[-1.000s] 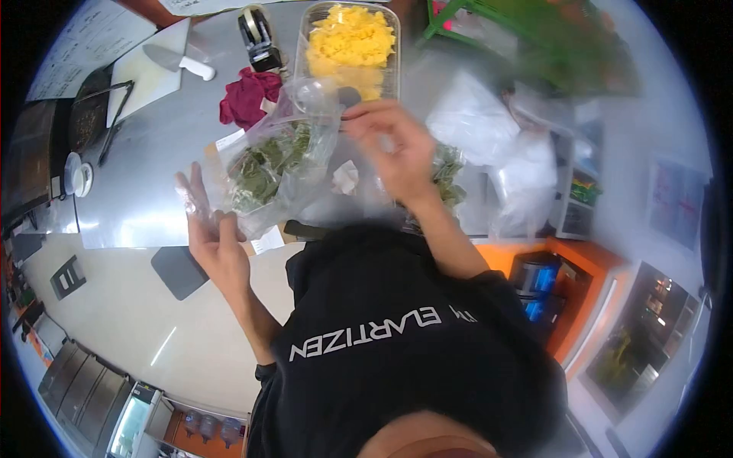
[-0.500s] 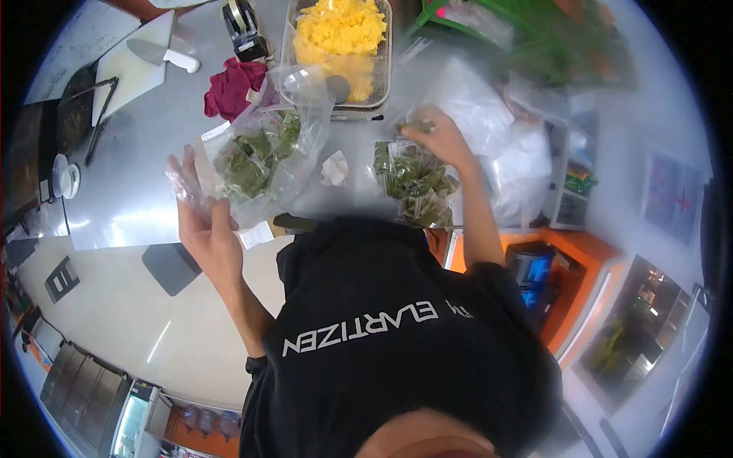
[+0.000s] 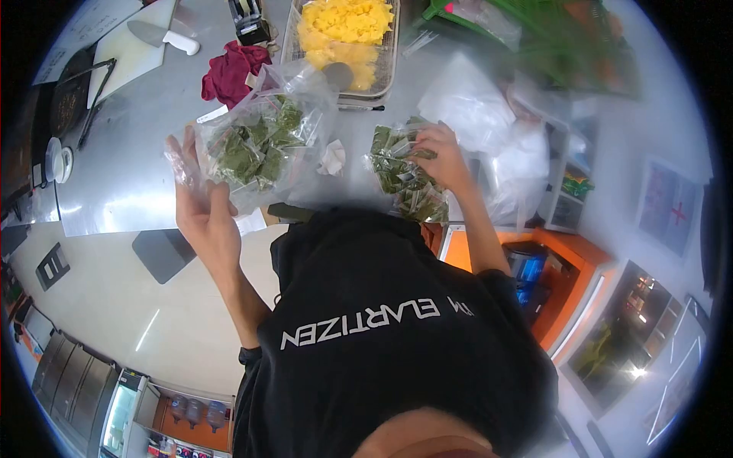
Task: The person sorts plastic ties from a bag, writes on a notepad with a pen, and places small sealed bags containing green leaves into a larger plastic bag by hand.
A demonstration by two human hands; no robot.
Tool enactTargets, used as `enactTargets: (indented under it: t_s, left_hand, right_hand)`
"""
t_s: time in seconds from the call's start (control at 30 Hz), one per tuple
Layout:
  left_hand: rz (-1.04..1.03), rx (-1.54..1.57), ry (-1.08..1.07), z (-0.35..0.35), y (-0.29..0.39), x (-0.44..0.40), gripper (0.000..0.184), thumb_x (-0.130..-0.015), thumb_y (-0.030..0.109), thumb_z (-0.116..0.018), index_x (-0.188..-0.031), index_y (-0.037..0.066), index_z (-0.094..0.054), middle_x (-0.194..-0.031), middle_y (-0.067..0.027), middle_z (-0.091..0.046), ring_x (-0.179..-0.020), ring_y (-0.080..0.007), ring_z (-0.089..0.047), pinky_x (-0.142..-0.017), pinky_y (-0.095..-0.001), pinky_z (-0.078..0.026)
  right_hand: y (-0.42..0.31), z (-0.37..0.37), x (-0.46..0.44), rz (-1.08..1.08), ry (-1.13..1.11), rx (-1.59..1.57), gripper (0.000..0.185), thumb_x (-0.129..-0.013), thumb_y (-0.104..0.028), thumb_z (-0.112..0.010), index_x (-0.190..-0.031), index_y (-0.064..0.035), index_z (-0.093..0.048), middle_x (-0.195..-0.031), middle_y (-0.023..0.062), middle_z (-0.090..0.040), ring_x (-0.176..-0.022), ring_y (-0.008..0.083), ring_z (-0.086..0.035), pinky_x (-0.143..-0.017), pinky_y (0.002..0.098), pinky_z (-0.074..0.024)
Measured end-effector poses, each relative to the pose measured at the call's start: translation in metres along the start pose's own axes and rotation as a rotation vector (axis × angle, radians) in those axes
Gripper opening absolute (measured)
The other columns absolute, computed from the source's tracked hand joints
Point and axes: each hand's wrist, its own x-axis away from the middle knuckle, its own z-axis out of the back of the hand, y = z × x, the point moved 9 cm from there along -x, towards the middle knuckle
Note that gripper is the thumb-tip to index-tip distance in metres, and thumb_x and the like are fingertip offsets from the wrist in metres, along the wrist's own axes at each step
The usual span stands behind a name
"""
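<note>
My left hand (image 3: 208,221) is at the left edge of a large clear plastic bag (image 3: 309,126), thumb apart from the fingers, with clear film drawn over its fingertips. Inside the bag lie several small clear packets of green leaves (image 3: 256,149). To the right, more green leaf packets (image 3: 397,172) are heaped near the table edge. My right hand (image 3: 439,156) is on top of this heap, its fingers curled over a packet; the fingertips are partly hidden. Between bag and heap rests a crumpled white paper (image 3: 332,158).
A clear tray of yellow pieces (image 3: 347,34) stands at the back, near a maroon cloth (image 3: 233,72) and a black tape dispenser (image 3: 250,23). A knife (image 3: 164,37) lies on a white board at back left. White plastic bags (image 3: 473,107) and a green basket (image 3: 550,38) are right.
My right hand has come down and nearer to me onto the heap of leaf packets. My left hand stays at the bag's edge, and the view has shifted slightly.
</note>
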Motion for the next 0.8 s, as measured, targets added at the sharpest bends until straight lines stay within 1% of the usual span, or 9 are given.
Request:
enactTargets:
  t_s: [0.17,0.27,0.33,0.4,0.47,0.6,0.67,0.73,0.8]
  left_hand:
    - [-0.001,-0.003,0.009,0.003,0.002,0.002,0.081,-0.082,-0.006,-0.052,-0.16,0.003,-0.031,-0.156,-0.0158,-0.05,-0.063,0.0003,-0.044,-0.052,-0.0153,-0.036]
    - [0.017,0.01,0.003,-0.002,0.002,0.002,0.081,-0.083,-0.006,-0.051,-0.16,0.004,-0.031,-0.155,-0.0152,-0.05,-0.062,0.0002,-0.043,-0.052,-0.0154,-0.035]
    - [0.01,-0.019,-0.016,-0.007,0.004,0.003,0.081,-0.083,-0.006,-0.051,-0.16,0.004,-0.031,-0.156,-0.0156,-0.05,-0.061,0.0,-0.042,-0.053,-0.0155,-0.035]
    - [-0.007,-0.009,-0.03,-0.009,0.005,0.005,0.081,-0.083,-0.006,-0.052,-0.16,0.004,-0.031,-0.156,-0.016,-0.049,-0.061,-0.0002,-0.042,-0.053,-0.0157,-0.035]
    - [-0.033,0.046,-0.031,-0.004,0.003,0.006,0.081,-0.083,-0.006,-0.052,-0.16,0.004,-0.031,-0.156,-0.0166,-0.049,-0.061,-0.0005,-0.041,-0.053,-0.0159,-0.034]
    - [-0.026,0.026,0.004,0.016,0.004,0.007,0.079,-0.084,-0.009,-0.049,-0.16,-0.001,-0.029,-0.156,-0.0171,-0.049,-0.069,-0.0005,-0.049,-0.053,-0.0159,-0.033]
    - [-0.011,0.005,0.018,0.012,0.002,0.004,0.08,-0.083,-0.007,-0.051,-0.16,-0.001,-0.029,-0.156,-0.0168,-0.048,-0.063,-0.0005,-0.044,-0.053,-0.0158,-0.034]
    - [-0.005,-0.007,0.018,0.011,0.0,0.001,0.08,-0.083,-0.005,-0.053,-0.16,-0.001,-0.029,-0.156,-0.0166,-0.049,-0.061,-0.0005,-0.043,-0.052,-0.0156,-0.035]
    - [-0.002,0.002,-0.005,0.008,-0.003,-0.001,0.08,-0.084,-0.005,-0.052,-0.16,-0.001,-0.028,-0.156,-0.0163,-0.049,-0.061,-0.0004,-0.043,-0.052,-0.0154,-0.035]
  right_hand:
    - [0.002,0.04,-0.004,-0.48,0.092,-0.668,0.021,-0.082,-0.005,-0.082,-0.099,0.0009,-0.073,-0.103,0.0111,-0.075,-0.091,0.0194,-0.072,-0.085,0.0343,-0.0575]
    - [-0.066,0.067,-0.032,-0.301,0.305,-1.044,0.026,-0.084,-0.005,-0.082,-0.106,0.0034,-0.07,-0.099,0.0122,-0.076,-0.082,0.0178,-0.073,-0.078,0.0315,-0.0591]
    - [-0.124,0.071,-0.054,-0.211,0.363,-0.974,0.036,-0.082,-0.008,-0.085,-0.112,0.004,-0.068,-0.098,0.0111,-0.076,-0.083,0.0188,-0.073,-0.079,0.0324,-0.0593]
    - [-0.177,0.038,-0.075,-0.152,0.149,-1.08,0.042,-0.081,-0.01,-0.085,-0.117,0.0023,-0.068,-0.11,0.0133,-0.074,-0.096,0.0205,-0.072,-0.086,0.0342,-0.0581]
    - [-0.235,0.024,-0.093,0.355,0.119,-0.566,0.045,-0.081,-0.011,-0.085,-0.121,-0.0015,-0.068,-0.124,0.015,-0.069,-0.111,0.0226,-0.068,-0.093,0.0348,-0.0559]
    - [-0.214,0.024,-0.087,0.292,0.295,-0.575,0.036,-0.085,-0.012,-0.082,-0.118,-0.0051,-0.07,-0.128,0.0129,-0.067,-0.114,0.0256,-0.067,-0.094,0.0355,-0.0547]
    - [-0.123,0.012,-0.08,-0.019,0.196,-0.573,0.03,-0.086,-0.008,-0.078,-0.116,-0.0058,-0.071,-0.126,0.011,-0.068,-0.111,0.0253,-0.068,-0.09,0.0356,-0.0563]
    - [-0.056,-0.006,-0.068,-0.246,-0.094,-0.286,0.027,-0.085,-0.004,-0.073,-0.112,-0.0051,-0.072,-0.126,0.0105,-0.067,-0.114,0.0277,-0.065,-0.096,0.0366,-0.0532]
    - [-0.022,-0.027,-0.04,-0.056,-0.121,0.214,0.022,-0.083,-0.001,-0.069,-0.104,-0.0048,-0.072,-0.127,0.0109,-0.065,-0.119,0.0318,-0.06,-0.104,0.039,-0.0467]
